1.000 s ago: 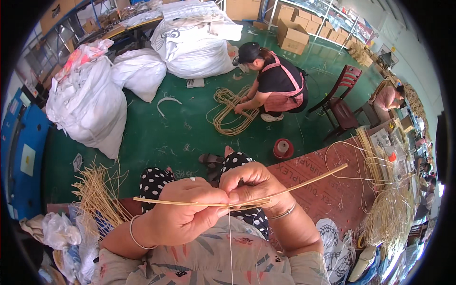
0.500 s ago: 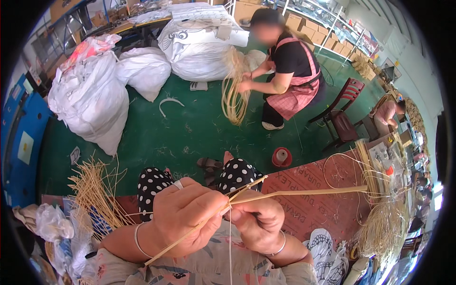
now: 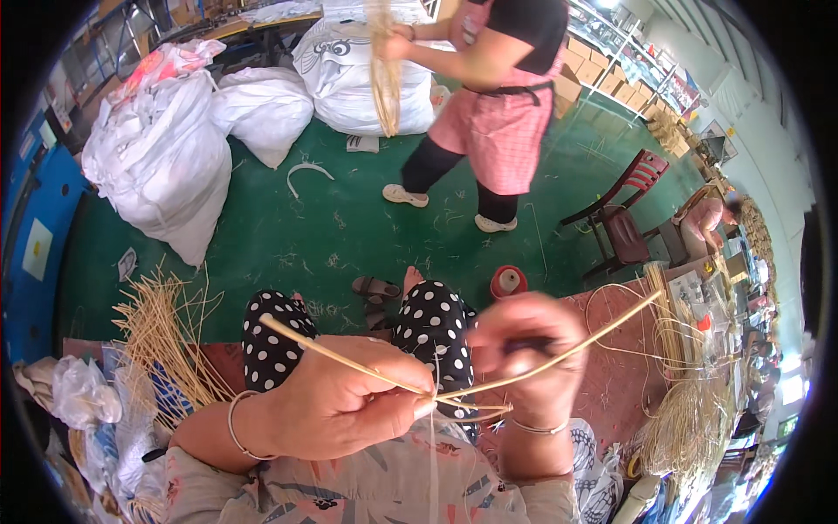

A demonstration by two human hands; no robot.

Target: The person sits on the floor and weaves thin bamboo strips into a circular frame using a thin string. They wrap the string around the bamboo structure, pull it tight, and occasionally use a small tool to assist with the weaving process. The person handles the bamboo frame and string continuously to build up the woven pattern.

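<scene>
Lower centre of frame: left hand (image 3: 353,402) is pinching crossed cane strips (image 3: 471,390) where they meet, white thread (image 3: 433,472) hanging below. Right hand (image 3: 534,349) is blurring beside the rightward arm; cannot tell if it's holding anything. Likely risk: slackening thread or loosening pinch letting strips slip askew.

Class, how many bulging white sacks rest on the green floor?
3, at upper left: the left sack; the smaller middle sack; the right sack, partly behind thin straw-coloured strands. More may be hidden.
</scene>
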